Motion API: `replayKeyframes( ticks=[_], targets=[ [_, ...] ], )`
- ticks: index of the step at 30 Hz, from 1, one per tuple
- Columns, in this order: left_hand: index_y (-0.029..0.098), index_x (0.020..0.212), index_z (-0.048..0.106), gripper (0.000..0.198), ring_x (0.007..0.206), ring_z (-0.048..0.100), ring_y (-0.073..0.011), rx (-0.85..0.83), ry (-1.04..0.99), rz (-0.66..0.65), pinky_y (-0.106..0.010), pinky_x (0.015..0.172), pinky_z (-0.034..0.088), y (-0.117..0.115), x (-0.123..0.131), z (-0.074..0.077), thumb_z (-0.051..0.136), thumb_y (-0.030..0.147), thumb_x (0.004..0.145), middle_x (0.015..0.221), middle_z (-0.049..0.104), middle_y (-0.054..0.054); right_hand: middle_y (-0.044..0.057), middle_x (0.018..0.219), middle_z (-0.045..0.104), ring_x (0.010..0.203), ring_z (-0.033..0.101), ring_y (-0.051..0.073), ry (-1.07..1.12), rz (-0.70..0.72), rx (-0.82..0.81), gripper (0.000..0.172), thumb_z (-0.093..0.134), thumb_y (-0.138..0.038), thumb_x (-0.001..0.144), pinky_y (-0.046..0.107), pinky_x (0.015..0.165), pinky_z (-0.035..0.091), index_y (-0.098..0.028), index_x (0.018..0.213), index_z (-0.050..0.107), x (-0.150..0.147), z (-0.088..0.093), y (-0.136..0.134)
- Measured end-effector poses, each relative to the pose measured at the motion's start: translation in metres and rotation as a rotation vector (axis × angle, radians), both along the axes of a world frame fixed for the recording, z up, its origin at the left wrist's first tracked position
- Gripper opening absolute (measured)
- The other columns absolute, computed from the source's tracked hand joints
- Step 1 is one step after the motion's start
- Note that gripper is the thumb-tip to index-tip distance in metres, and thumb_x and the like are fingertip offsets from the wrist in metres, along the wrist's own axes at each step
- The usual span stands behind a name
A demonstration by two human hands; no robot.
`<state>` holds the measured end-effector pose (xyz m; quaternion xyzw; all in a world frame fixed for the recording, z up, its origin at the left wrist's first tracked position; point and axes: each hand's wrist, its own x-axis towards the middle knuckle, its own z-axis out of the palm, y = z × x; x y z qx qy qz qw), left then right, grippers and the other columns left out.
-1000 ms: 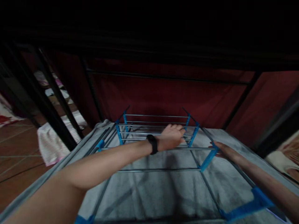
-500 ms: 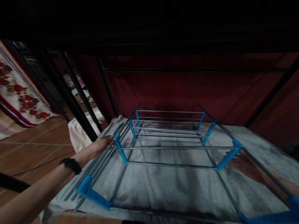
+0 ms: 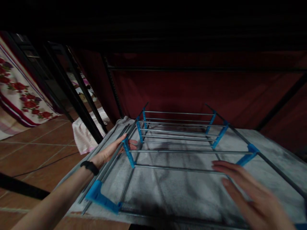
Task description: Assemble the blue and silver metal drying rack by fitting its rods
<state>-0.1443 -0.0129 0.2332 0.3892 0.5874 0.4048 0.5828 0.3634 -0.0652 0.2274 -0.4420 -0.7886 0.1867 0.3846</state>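
Observation:
A rack frame of grey metal tubes (image 3: 179, 151) joined by blue plastic connectors (image 3: 129, 155) lies on a grey cloth. My left hand (image 3: 117, 148), with a black band at the wrist, grips the frame's left side at a middle blue connector. Its thumb lies on top and the fingers curl underneath. My right hand (image 3: 249, 191) hovers over the right part of the frame, somewhat blurred, holding nothing, with thumb and fingers apart. It covers part of the lower right tube and a blue connector (image 3: 247, 156). Several loose tubes (image 3: 92, 188) lie along the left edge.
The grey cloth (image 3: 192, 191) covers a low surface. Black metal posts (image 3: 76, 99) stand at the left, and a dark red sheet (image 3: 179, 89) hangs behind. Brown floor tiles (image 3: 43, 156), a striped cloth (image 3: 83, 137) and a floral cloth (image 3: 26, 99) are at the left.
My left hand has moved from beside the left connector to a grip around the frame there. My right hand has come from outside the right side to above the frame, nearer the camera.

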Motion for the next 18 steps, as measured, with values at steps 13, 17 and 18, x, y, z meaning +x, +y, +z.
replayKeyframes(
  ticks=[13,17,18],
  targets=[
    [0.020,0.092,0.076,0.050,0.086,0.072,-0.0254,0.056,0.137,-0.021,-0.032,0.086,0.056,0.003,-0.004,0.003,0.042,0.056,0.097,0.073,0.070,-0.005,0.014,0.123,0.069,0.113,0.066,0.025,-0.702,0.332,0.228,0.040,0.037,-0.002,0.097,0.038,0.100,0.050,-0.017,0.124,0.063,-0.269,-0.027,0.091],
    [0.022,0.094,0.076,0.049,0.082,0.073,-0.0261,0.007,0.106,-0.094,-0.033,0.082,0.057,0.010,-0.006,0.005,0.042,0.057,0.094,0.071,0.071,-0.007,0.011,0.122,0.068,0.114,0.064,0.024,-0.632,0.319,0.232,0.039,0.037,-0.003,0.097,0.036,0.098,0.050,-0.019,0.121,0.062,-0.269,-0.022,0.098],
    [0.022,0.094,0.076,0.048,0.079,0.072,-0.0254,-0.003,0.092,-0.087,-0.033,0.080,0.057,0.011,-0.004,0.007,0.042,0.056,0.094,0.070,0.071,-0.007,0.011,0.120,0.068,0.113,0.064,0.024,-0.631,0.321,0.230,0.039,0.037,-0.003,0.096,0.036,0.098,0.050,-0.019,0.120,0.062,-0.268,-0.020,0.099]
  ],
)
